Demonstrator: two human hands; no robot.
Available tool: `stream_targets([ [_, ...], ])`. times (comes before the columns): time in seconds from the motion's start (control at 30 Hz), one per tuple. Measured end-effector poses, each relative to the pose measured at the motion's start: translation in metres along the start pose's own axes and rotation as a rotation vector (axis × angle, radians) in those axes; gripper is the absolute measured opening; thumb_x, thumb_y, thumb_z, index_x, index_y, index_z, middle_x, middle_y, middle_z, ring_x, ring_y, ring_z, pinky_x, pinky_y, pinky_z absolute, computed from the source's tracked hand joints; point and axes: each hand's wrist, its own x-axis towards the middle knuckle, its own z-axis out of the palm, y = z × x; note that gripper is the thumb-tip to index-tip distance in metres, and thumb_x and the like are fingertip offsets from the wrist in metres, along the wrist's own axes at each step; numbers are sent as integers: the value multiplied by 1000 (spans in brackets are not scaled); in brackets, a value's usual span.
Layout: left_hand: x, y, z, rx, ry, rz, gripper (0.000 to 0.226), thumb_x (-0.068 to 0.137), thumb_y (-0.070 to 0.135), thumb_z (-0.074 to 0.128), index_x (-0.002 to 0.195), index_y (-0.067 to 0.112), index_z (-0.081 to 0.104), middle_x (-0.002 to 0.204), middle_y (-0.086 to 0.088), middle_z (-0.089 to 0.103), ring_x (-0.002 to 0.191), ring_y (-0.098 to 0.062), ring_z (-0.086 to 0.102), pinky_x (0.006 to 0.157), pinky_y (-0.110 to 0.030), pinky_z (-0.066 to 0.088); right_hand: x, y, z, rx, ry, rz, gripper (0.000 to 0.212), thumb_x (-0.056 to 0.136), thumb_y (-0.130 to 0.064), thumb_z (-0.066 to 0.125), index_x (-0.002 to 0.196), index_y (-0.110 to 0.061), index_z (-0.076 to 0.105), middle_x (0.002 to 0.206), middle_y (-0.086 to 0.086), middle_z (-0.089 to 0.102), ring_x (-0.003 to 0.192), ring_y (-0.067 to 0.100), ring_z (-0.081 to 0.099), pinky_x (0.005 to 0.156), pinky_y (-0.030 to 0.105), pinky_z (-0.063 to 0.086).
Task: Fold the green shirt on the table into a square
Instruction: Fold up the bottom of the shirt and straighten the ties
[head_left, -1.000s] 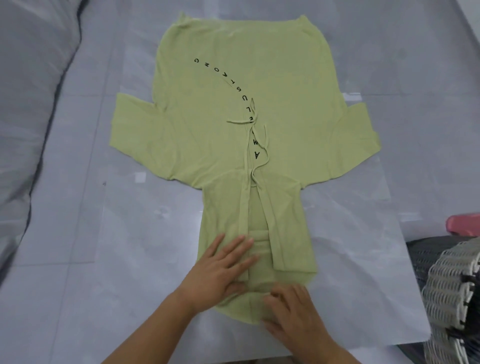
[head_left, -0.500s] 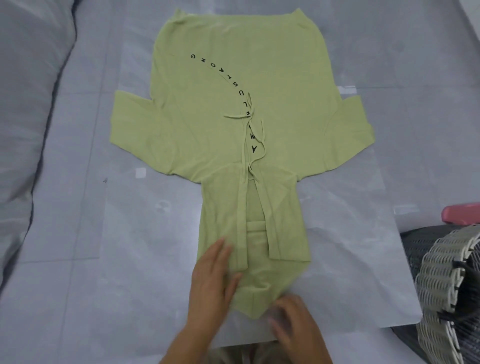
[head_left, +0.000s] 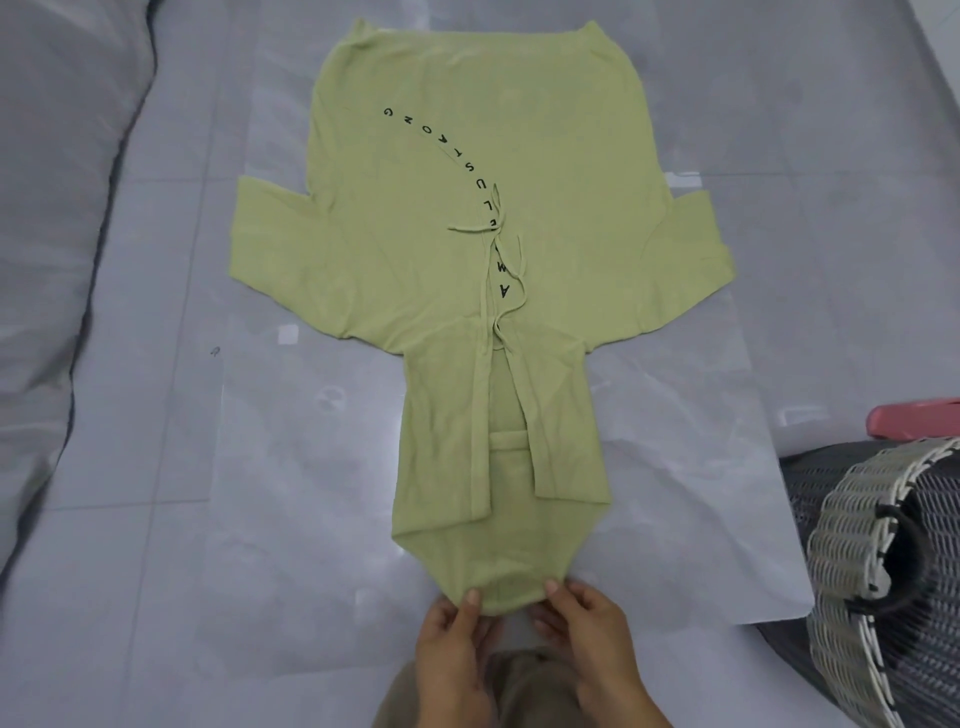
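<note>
The green shirt (head_left: 415, 249) lies flat on the table (head_left: 675, 493), its hem far from me and both short sleeves spread sideways. It carries curved black lettering and thin drawstrings down the middle. Its hood, folded into a narrow panel, points toward me and ends in a rounded tip at the table's near edge. My left hand (head_left: 454, 654) pinches the left side of that tip, thumb on top. My right hand (head_left: 589, 642) pinches the right side of the tip the same way.
A woven grey and white basket (head_left: 878, 571) stands at the right, next to the table's near corner, with a pink object (head_left: 914, 418) behind it. A grey cushion (head_left: 57, 182) runs along the left. The floor is grey tile.
Both hands slid off the flat hood panel toward me and now pinch its rounded near tip. The hood lies smoother and longer than before.
</note>
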Motion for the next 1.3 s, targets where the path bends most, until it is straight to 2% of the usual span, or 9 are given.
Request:
stream_targets([
  [0.13, 4, 1, 4, 98, -42, 59, 12, 84, -11, 53, 95, -9, 57, 79, -22, 66, 68, -29, 65, 65, -35, 56, 2, -4, 15, -132, -24, -39, 16, 80, -14, 68, 71, 0, 68, 68, 15, 68, 63, 23, 61, 56, 29, 47],
  [0.5, 5, 2, -15, 493, 16, 216, 16, 79, -7, 65, 68, 3, 59, 50, -3, 63, 45, -12, 58, 44, -19, 46, 0, -1, -3, -269, 11, -104, 23, 81, -6, 67, 59, -1, 62, 46, 7, 61, 37, 8, 56, 36, 15, 38],
  [0.67, 4, 41, -25, 1099, 84, 837, 23, 80, 17, 65, 74, 29, 47, 74, 10, 52, 68, -6, 48, 58, -15, 34, -2, -7, -11, -624, 41, -258, 18, 79, -20, 71, 66, -24, 60, 61, -6, 66, 59, 14, 60, 57, 28, 49],
  [0.77, 22, 62, -12, 1391, -57, 1372, 22, 74, 24, 57, 95, 22, 52, 90, 1, 59, 82, -13, 46, 69, -22, 44, 3, -27, -12, -921, 157, -774, 17, 79, -28, 65, 78, -25, 48, 79, -7, 53, 76, 13, 48, 59, 24, 42],
  [0.87, 38, 76, 12, 1521, -157, 1553, 35, 71, 29, 58, 104, 20, 50, 97, -5, 63, 90, -17, 48, 77, -25, 42, 24, -55, 1, -1184, 144, -1232, 38, 68, -24, 73, 97, -21, 48, 91, 4, 57, 84, 14, 42, 64, 27, 48],
  [0.93, 44, 81, 24, 1608, -208, 1578, 36, 66, 30, 61, 99, 20, 49, 92, -1, 62, 85, -15, 46, 69, -24, 39, 40, -73, 12, -1284, 144, -1281, 47, 58, -16, 81, 97, -18, 53, 90, 5, 60, 82, 20, 50, 66, 32, 47],
  [1.07, 52, 85, 26, 1633, -220, 1508, 15, 73, 28, 54, 83, 19, 61, 78, 2, 61, 67, -19, 57, 51, -24, 46, 52, -86, 15, -1303, 88, -1392, 9, 77, -22, 60, 71, -16, 61, 68, -2, 58, 63, 21, 56, 64, 26, 32],
  [1.17, 52, 83, 23, 1562, -221, 1487, 25, 80, 31, 46, 81, 17, 67, 77, 4, 63, 67, -17, 58, 49, -24, 48, 45, -76, 11, -1278, -28, -1409, 17, 82, -24, 48, 73, -15, 59, 68, 0, 58, 64, 21, 54, 64, 26, 35],
  [1.3, 46, 79, 28, 1620, -213, 1490, 25, 73, 30, 45, 76, 16, 65, 73, 3, 59, 62, -17, 55, 48, -20, 41, 49, -68, 7, -1308, 124, -1316, 37, 64, -15, 73, 94, -17, 52, 85, 4, 60, 82, 17, 42, 67, 31, 46],
])
